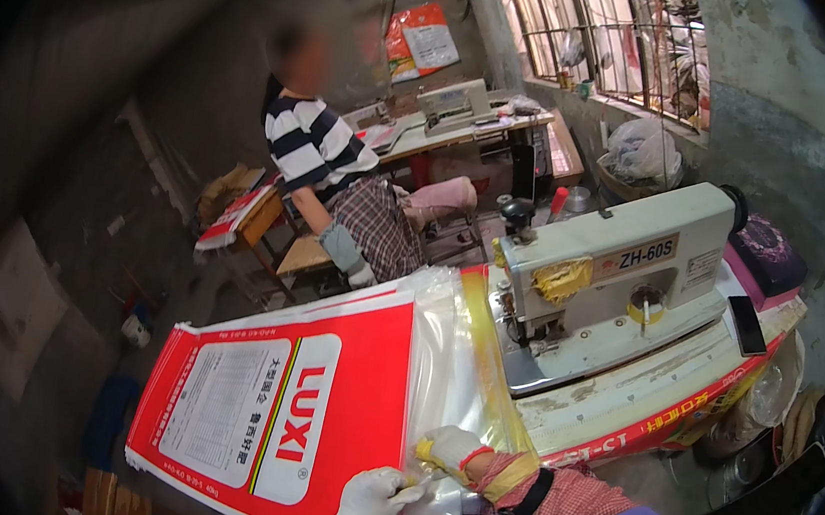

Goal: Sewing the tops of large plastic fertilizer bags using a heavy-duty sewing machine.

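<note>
A stack of red-and-white printed bags (359, 383) lies flat in front of me, with clear plastic liners (449, 342) sticking out of the right-hand ends. My left hand (368, 506), in a white glove, is closed at the near corner of the stack and pinches the edge of a clear plastic liner. Just right of it is my right hand (452, 451), in a white glove with yellowish fingertips. Its fingers are closed on the same clear plastic, though the fingertips are partly hidden. Beyond my hands, a pale industrial sewing machine (622, 270) stands on its table.
A dark phone (747, 326) and a purple-and-pink box (766, 257) lie right of the machine. Another person (323, 148) in a striped shirt sits ahead, near a second sewing machine (454, 104). A barred window (617, 38) is in the far wall.
</note>
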Demonstrator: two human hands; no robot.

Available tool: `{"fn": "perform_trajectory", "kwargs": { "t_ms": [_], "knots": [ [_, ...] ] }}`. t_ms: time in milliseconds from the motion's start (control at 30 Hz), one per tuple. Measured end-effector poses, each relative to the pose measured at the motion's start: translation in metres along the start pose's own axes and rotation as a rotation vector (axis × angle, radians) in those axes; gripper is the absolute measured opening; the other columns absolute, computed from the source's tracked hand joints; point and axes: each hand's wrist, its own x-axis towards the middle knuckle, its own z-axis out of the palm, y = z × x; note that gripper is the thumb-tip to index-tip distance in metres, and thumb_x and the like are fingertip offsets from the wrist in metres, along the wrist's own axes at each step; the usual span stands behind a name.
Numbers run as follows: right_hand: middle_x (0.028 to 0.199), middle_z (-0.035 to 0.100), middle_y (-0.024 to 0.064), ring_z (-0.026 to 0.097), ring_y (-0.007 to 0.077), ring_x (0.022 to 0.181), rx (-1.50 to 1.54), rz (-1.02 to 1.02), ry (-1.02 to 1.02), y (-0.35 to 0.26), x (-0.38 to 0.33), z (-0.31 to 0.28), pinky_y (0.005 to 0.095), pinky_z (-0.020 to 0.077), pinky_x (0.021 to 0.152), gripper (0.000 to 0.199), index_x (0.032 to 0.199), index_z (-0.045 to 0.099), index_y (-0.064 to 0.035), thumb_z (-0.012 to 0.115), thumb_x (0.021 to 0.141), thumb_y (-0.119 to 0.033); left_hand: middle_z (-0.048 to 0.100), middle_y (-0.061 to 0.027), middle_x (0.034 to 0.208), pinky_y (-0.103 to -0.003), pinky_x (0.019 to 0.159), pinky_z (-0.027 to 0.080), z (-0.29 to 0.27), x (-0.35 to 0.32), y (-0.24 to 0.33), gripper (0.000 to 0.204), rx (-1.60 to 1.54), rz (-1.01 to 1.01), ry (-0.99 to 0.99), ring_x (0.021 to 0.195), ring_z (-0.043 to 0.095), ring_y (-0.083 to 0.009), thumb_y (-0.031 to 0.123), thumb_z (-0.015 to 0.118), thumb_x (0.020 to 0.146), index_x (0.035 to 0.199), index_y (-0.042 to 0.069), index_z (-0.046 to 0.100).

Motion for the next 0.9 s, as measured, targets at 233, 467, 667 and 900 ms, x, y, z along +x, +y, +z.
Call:
{"fn": "perform_trajectory", "kwargs": {
  "t_ms": [233, 467, 667, 900],
  "knots": [
    [0.077, 0.063, 0.0114, 0.061, 0.0237, 0.067, 0.246, 0.055, 0.104, -0.047, 0.012, 0.0, 0.0329, 0.047, 0.062, 0.041, 0.091, 0.063, -0.0074, 0.061, 0.075, -0.045, 0.061, -0.0091, 0.08, -0.028, 0.065, 0.048, 0.007, 0.014, -0.027, 0.041, -0.427, -0.311, 0.269, 0.07, 0.06, -0.0166, 0.032, 0.07, 0.073, 0.094, -0.001, 0.06],
    [0.073, 0.064, 0.0127, 0.062, 0.0284, 0.067, 0.127, 0.022, 0.044, -0.065, -0.004, -0.024, 0.0356, 0.0479, 0.062, 0.036, 0.089, 0.064, -0.0075, 0.054, 0.079, -0.041, 0.059, -0.0028, 0.077, -0.023, 0.059, 0.044, -0.018, -0.015, -0.095, 0.015, -1.008, -0.161, 0.562, 0.065, 0.054, -0.0088, 0.006, 0.063, 0.079, 0.092, 0.002, 0.056],
    [0.084, 0.063, 0.0159, 0.062, 0.0307, 0.078, -0.463, -0.184, 0.398, -0.043, 0.02, -0.012, 0.0421, 0.047, 0.069, 0.024, 0.085, 0.061, 0.0006, 0.049, 0.08, -0.02, 0.056, -0.0023, 0.067, -0.024, 0.056, 0.044, -0.074, -0.034, -0.076, 0.01, -1.085, -0.117, 0.784, 0.059, 0.052, -0.0101, 0.0, 0.06, 0.077, 0.078, 0.004, 0.051],
    [0.083, 0.062, 0.0145, 0.06, 0.0272, 0.079, -0.042, -0.75, -0.221, -0.078, 0.01, 0.091, 0.044, 0.0415, 0.074, 0.02, 0.094, 0.061, -0.006, 0.056, 0.078, -0.018, 0.059, -0.0064, 0.072, -0.025, 0.061, 0.047, -0.098, -0.037, -0.036, 0.013, -0.706, -0.209, 0.575, 0.063, 0.056, -0.0124, -0.001, 0.063, 0.073, 0.08, 0.0, 0.052]
  ]
}}
